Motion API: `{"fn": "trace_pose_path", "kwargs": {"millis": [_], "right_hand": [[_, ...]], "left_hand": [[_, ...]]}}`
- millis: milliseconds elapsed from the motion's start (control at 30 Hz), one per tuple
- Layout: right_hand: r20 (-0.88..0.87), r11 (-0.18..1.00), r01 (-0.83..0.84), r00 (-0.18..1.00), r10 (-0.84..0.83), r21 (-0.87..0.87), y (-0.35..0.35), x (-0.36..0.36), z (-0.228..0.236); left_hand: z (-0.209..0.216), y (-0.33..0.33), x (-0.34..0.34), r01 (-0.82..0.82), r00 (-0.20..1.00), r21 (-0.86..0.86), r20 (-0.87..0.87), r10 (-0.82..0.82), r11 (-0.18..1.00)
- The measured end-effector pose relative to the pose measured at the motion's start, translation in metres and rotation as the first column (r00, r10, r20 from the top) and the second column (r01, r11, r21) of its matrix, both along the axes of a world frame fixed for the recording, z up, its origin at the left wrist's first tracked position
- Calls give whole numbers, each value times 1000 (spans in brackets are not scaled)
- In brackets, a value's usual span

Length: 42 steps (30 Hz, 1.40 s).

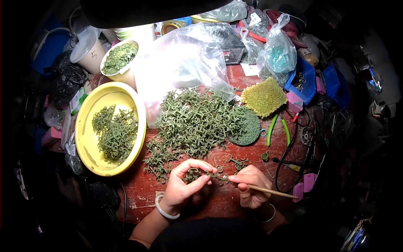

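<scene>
At the near edge of the table (140, 199), below the dial's centre, two forearms reach up and the hands nearly meet. The left hand (180, 187) pinches a small green piece (214, 175) between thumb and fingertips, probably to steady it. The right hand (254, 185) grips a stick (273, 192) like a pen, its pale tip turned toward that piece – perhaps for fine control; whether they touch, I cannot tell.

Taking the hands as centre, the pile (195, 122) lies towards 11 o'clock, likely so pieces are in easy reach. A clear bag (180, 69) lies just beyond it at about 11. The basin (85, 140) sits at 10 o'clock with more pieces inside; its wall presumably keeps them together, apart from the pile. At 1 o'clock are a round pad (252, 131) and a yellow mat (263, 96); pliers (272, 131) lie at 2 – seemingly parked aside.
</scene>
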State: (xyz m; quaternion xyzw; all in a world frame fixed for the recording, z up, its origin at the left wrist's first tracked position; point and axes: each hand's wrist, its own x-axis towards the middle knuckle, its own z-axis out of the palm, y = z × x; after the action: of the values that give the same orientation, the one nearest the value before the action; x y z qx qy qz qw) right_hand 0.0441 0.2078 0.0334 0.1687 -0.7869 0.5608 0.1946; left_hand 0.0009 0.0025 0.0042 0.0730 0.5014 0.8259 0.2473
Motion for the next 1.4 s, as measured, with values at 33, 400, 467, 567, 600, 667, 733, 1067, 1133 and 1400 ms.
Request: {"fn": "trace_pose_path", "kwargs": {"millis": [33, 400, 467, 567, 600, 667, 733, 1067, 1133, 1400], "right_hand": [[22, 1000, -7, 1000, 7, -13, 0, 0, 0], [9, 999, -38, 999, 39, -34, -4, -1, 0], [24, 999, -42, 999, 43, -31, -4, 0, 1], [10, 999, -9, 1000, 9, -44, -5, 1, 0], [9, 999, -10, 1000, 10, -39, -5, 1, 0], [8, 999, -10, 1000, 10, -34, -6, 0, 0], [0, 1000, -13, 1000, 13, -19, -6, -1, 0], [-2, 1000, -11, 1000, 11, 3, -3, 1, -9], [-95, 996, -85, 992, 82, -30, -1, -2, -13], [-41, 993, -57, 998, 53, -103, -3, 1, -4]], "left_hand": [[0, 0, 1, 7, 998, 41, 61, -9, 999], [-5, 0, 3, 5, 999, -79, -53, -9, 997], [-6, -1, 3, -1, 999, -80, -44, -2, 997], [-7, -1, 2, -3, 999, -79, -44, 0, 997], [-6, -1, 3, 0, 1000, -66, -29, -2, 998], [-6, 0, 3, 4, 1000, -52, -14, -5, 999], [-5, 0, 3, 1, 1000, -43, -12, -1, 999], [-8, -4, 2, 7, 992, -192, -121, -31, 981], [-5, -3, 1, -11, 988, -227, -150, -24, 974], [0, 9, 8, -137, 985, -192, -132, 113, 972]]}}
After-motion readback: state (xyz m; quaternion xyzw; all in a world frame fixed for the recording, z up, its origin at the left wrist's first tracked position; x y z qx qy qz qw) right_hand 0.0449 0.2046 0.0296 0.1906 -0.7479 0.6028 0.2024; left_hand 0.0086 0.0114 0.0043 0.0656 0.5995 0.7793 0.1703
